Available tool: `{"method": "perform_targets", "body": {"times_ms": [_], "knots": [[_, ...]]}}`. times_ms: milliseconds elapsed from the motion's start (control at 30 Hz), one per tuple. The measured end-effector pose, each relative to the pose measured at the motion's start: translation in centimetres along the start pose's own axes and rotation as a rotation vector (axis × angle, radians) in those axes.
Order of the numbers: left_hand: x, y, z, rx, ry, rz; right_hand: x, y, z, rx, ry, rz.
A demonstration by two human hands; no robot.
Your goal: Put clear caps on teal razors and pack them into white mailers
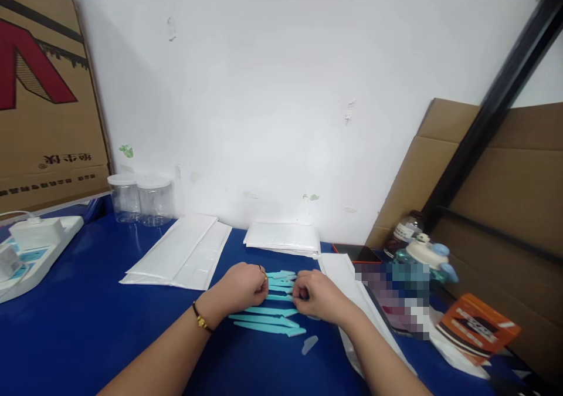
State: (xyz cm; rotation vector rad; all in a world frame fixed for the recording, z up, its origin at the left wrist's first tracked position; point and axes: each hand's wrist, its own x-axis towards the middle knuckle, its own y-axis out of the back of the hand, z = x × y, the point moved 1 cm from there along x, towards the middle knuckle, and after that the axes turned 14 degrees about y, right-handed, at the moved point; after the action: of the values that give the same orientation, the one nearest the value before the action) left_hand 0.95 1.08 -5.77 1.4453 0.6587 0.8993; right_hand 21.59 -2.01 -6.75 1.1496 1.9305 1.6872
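Both hands are at the row of slim, tapering turquoise strips, seemingly plastic, on the glossy dark-blue tabletop. The left hand curls over the upper strips' left ends, its fingertips hidden; the right hand bends thumb and forefinger close together at the right ends. Whether either grips a strip, I cannot tell. The step in hand looks like handling or aligning single strips; the next move probably calls for a light fingertip pinch that spares the neighbours. The strips lie roughly parallel, unevenly spaced, the nearest ones fully exposed.
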Motion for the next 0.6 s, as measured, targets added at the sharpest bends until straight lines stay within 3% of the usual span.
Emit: {"method": "perform_targets", "body": {"times_ms": [133, 367, 533, 600], "knots": [[-0.6, 1.3, -0.3, -0.017, 0.001, -0.012, -1.1, 1.3, 0.9, 0.099, -0.025, -0.019], [-1.1, 2.0, -0.7, -0.163, 0.151, -0.296, -2.8, 2.6, 2.7, 0.362, -0.193, -0.141], [-0.5, 1.1, -1.5, -0.272, 0.135, -0.15, -1.5, 2.1, 1.4, 0.165, -0.101, 0.053], [-0.3, 0.7, -1.6, -0.276, 0.14, -0.087, -0.8, 1.4, 0.9, 0.113, -0.062, 0.059]]}}
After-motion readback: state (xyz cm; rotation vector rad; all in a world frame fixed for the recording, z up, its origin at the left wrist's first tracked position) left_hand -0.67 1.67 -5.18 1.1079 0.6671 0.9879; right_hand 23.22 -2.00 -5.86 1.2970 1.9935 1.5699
